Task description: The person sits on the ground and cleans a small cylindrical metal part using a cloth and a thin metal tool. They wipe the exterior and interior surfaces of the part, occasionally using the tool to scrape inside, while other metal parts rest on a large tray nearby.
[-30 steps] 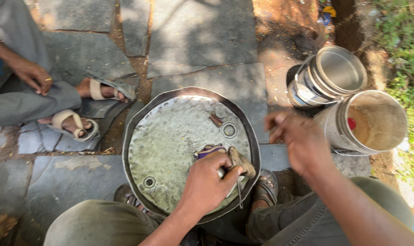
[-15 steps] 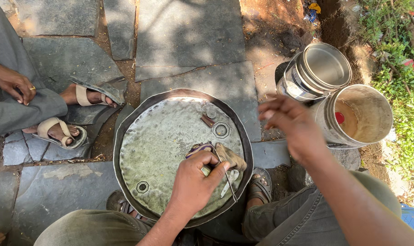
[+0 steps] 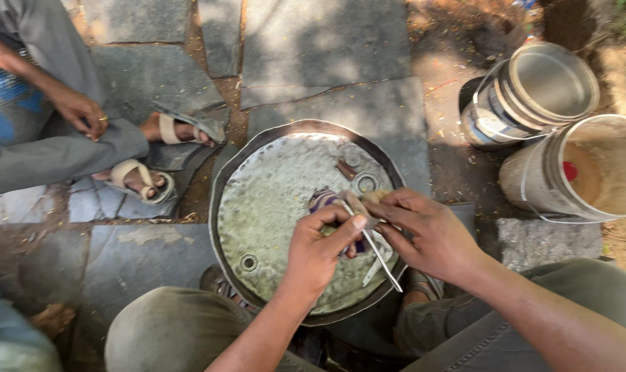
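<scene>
A small tan piece point(image 3: 360, 204) sits between the two hands, over the right side of a big round metal drum lid point(image 3: 278, 207). I cannot tell just what the piece is. The left hand point(image 3: 320, 251) pinches it with thumb and fingers closed tight. Under this hand a purple and white striped handle point(image 3: 325, 200) pokes out to the left. The right hand point(image 3: 427, 234) comes in from the right, and its fingers curl shut around the same piece. The two hands touch each other. A thin metal tool point(image 3: 382, 258) sticks out below the hands and points near and to the right.

The lid is dusty and has two small round holes. A little brown stick point(image 3: 346, 169) lies on its far part.

Far right stand two buckets, a grey one point(image 3: 533, 93) and a pale one point(image 3: 575, 172), touching. On the left, another person sits on the stone floor point(image 3: 313, 48) with sandals point(image 3: 144, 180) on, one hand point(image 3: 84, 114) resting on a knee.
</scene>
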